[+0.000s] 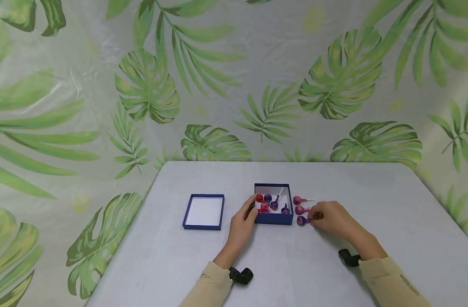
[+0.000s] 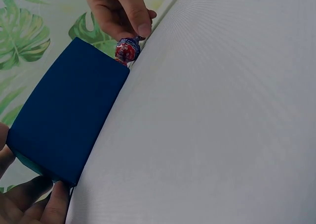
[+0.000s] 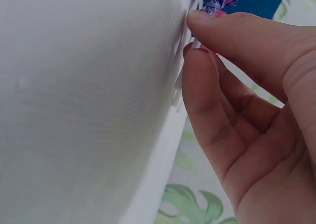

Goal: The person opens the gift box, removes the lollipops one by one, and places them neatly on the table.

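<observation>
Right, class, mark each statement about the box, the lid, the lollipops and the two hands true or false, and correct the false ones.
1. The left hand holds the open blue box at its left side. True.
2. The right hand pinches the stick of the purple lollipop lying nearest the person. True.
3. The blue box is empty. False: several red and purple lollipops lie inside it.
4. The box lid lies to the right of the box. False: it lies to its left, inside up.
5. Three lollipops lie on the table just right of the box. True.
</observation>
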The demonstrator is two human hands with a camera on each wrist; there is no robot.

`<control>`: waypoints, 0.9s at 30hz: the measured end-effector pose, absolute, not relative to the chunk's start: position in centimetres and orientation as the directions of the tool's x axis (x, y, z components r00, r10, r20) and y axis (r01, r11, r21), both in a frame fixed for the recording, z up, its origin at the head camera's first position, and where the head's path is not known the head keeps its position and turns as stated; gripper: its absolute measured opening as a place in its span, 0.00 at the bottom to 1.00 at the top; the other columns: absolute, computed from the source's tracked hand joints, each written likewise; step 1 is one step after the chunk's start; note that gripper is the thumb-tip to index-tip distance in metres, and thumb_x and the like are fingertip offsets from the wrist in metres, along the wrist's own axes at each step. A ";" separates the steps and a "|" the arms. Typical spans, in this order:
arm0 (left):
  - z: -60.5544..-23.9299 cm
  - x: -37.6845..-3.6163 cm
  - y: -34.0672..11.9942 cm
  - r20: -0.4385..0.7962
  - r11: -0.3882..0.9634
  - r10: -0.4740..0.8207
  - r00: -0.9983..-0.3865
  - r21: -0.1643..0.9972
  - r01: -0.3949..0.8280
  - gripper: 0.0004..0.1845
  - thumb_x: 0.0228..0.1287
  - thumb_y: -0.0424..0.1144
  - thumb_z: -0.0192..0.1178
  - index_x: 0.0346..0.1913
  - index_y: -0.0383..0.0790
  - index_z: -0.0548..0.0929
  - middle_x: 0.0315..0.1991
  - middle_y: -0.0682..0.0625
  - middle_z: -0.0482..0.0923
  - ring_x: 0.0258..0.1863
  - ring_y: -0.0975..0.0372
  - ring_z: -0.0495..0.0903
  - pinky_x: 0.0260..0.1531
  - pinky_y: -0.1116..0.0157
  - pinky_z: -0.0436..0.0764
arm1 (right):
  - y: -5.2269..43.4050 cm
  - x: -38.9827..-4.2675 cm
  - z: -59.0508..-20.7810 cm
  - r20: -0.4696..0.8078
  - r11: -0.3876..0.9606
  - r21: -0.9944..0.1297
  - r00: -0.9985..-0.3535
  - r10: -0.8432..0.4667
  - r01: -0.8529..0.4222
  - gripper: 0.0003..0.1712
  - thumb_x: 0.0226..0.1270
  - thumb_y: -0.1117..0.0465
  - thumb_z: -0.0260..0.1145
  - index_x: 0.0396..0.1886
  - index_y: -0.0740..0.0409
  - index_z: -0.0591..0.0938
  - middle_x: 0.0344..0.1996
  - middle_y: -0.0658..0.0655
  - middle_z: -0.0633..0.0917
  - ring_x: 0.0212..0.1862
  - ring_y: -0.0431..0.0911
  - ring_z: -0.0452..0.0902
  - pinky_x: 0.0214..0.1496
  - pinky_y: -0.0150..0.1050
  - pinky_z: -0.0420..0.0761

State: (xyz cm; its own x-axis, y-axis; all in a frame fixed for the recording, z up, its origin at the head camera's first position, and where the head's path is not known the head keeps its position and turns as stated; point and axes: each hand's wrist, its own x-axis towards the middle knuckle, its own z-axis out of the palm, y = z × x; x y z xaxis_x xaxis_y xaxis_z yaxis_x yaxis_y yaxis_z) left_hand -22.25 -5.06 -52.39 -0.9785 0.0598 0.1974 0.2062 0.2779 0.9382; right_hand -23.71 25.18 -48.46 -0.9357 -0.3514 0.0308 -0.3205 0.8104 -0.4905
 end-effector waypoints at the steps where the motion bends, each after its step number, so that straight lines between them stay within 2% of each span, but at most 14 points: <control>1: -52.4 -22.3 -5.0 0.196 0.280 0.062 -0.979 0.938 0.206 0.24 0.79 0.44 0.52 0.74 0.59 0.71 0.70 0.63 0.68 0.71 0.65 0.65 0.69 0.59 0.66 | 25.2 -23.8 -48.5 0.032 0.808 -0.494 -0.935 -0.353 -0.322 0.07 0.57 0.67 0.77 0.33 0.51 0.89 0.28 0.45 0.83 0.32 0.42 0.76 0.37 0.39 0.80; 18: -52.6 -22.3 -5.3 0.201 0.280 0.060 -0.978 0.937 0.209 0.24 0.78 0.45 0.52 0.74 0.61 0.71 0.71 0.61 0.68 0.71 0.63 0.64 0.70 0.57 0.65 | 25.5 -24.3 -48.7 0.046 0.794 -0.504 -0.928 -0.370 -0.341 0.07 0.57 0.66 0.76 0.32 0.50 0.88 0.28 0.44 0.83 0.32 0.41 0.75 0.36 0.40 0.79; 27: -52.7 -22.5 -5.2 0.203 0.286 0.072 -0.976 0.934 0.215 0.24 0.79 0.46 0.52 0.74 0.60 0.71 0.71 0.63 0.67 0.71 0.65 0.64 0.70 0.59 0.65 | 25.5 -24.2 -48.5 0.034 0.802 -0.501 -0.934 -0.356 -0.324 0.07 0.57 0.67 0.76 0.32 0.51 0.88 0.27 0.45 0.83 0.32 0.42 0.75 0.36 0.40 0.79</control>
